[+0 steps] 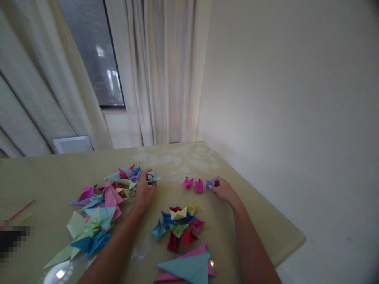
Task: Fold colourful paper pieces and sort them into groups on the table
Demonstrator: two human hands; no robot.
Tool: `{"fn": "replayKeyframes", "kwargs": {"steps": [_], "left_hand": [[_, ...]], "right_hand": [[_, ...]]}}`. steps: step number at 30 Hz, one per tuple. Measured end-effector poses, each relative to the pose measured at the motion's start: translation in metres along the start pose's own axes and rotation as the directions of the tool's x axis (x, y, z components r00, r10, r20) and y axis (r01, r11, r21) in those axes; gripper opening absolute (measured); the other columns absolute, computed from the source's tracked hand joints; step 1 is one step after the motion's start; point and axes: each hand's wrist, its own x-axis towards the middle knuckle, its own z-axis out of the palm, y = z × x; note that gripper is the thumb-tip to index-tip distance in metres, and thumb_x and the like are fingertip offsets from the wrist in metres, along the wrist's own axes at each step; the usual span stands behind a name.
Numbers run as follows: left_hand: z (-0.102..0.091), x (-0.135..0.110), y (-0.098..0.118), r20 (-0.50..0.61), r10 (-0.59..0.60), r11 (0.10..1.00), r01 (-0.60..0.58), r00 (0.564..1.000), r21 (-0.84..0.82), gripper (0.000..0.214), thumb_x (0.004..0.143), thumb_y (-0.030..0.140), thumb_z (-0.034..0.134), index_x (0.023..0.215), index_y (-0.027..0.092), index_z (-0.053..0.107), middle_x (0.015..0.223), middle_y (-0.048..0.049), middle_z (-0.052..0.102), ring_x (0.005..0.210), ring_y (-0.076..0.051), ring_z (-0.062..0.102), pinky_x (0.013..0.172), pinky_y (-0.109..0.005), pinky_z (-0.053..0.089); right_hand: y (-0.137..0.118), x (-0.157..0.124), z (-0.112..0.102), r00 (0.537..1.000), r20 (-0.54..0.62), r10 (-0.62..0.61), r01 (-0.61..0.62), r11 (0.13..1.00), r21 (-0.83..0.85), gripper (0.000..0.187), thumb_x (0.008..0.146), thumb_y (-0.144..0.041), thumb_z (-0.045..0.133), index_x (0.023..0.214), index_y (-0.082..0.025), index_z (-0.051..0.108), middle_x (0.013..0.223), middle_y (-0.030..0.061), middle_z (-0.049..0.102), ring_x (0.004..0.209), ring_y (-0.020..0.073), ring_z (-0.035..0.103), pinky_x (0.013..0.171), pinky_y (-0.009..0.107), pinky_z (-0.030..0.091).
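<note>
My left hand (144,190) rests on the table with its fingers curled on a light blue folded paper piece (154,178) at the right end of a long heap of coloured origami (103,201). My right hand (224,190) reaches further right, its fingertips pinched on a small purple folded piece (211,183). Two pink folded pieces (193,184) lie just left of the purple one. Between my forearms sits a cluster of small folded pieces (179,225) in red, blue, yellow and green.
The table (260,221) has a pale yellow-green cloth; its right edge and near right corner are close to my right arm. Teal and pink paper sheets (189,268) lie at the front. A pink strip (22,210) lies far left. Curtains and a window stand behind.
</note>
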Motion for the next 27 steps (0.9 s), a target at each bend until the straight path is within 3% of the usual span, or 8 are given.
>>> {"fn": "replayKeyframes", "kwargs": {"steps": [7, 19, 24, 27], "left_hand": [[0.002, 0.002, -0.002, 0.005, -0.02, 0.999, 0.02, 1.0, -0.035, 0.051, 0.077, 0.016, 0.06, 0.127, 0.021, 0.056, 0.106, -0.0061, 0.064, 0.091, -0.019, 0.068, 0.083, -0.034, 0.061], [0.005, -0.002, 0.001, 0.068, -0.048, 0.998, 0.051, 0.997, -0.041, 0.049, 0.086, 0.034, 0.065, 0.132, 0.019, 0.055, 0.095, -0.0026, 0.066, 0.074, -0.017, 0.066, 0.063, -0.03, 0.055], [0.005, -0.002, 0.001, 0.065, -0.041, 0.996, 0.046, 0.997, -0.078, 0.05, 0.085, 0.039, 0.067, 0.13, 0.02, 0.057, 0.095, -0.0023, 0.066, 0.071, -0.016, 0.065, 0.065, -0.031, 0.055], [0.005, -0.002, 0.002, 0.064, -0.027, 0.99, 0.035, 0.998, -0.135, 0.047, 0.086, 0.04, 0.067, 0.128, 0.021, 0.058, 0.099, -0.0044, 0.071, 0.084, -0.019, 0.071, 0.08, -0.036, 0.059]], "right_hand": [[-0.007, -0.004, -0.002, 0.999, 0.035, -0.025, 0.024, 0.999, 0.024, 0.011, 0.064, -0.019, 0.074, 0.07, -0.023, 0.065, 0.068, -0.0036, 0.068, 0.066, 0.0178, 0.061, 0.063, 0.026, 0.041], [-0.01, -0.005, -0.015, 0.989, 0.133, -0.069, 0.072, 0.997, -0.02, 0.003, 0.069, -0.023, 0.072, 0.071, -0.021, 0.07, 0.073, 0.0016, 0.071, 0.07, 0.0199, 0.063, 0.067, 0.029, 0.044], [-0.001, -0.009, -0.028, 0.989, 0.137, -0.054, 0.047, 0.997, 0.053, 0.042, 0.057, -0.016, 0.075, 0.099, -0.021, 0.076, 0.09, 0.0024, 0.072, 0.069, 0.0186, 0.065, 0.067, 0.03, 0.049], [-0.002, -0.008, -0.035, 0.995, -0.042, -0.091, 0.091, 0.996, 0.007, 0.048, 0.061, -0.014, 0.066, 0.107, -0.022, 0.074, 0.1, 0.0043, 0.07, 0.065, 0.0154, 0.062, 0.068, 0.031, 0.05]]}}
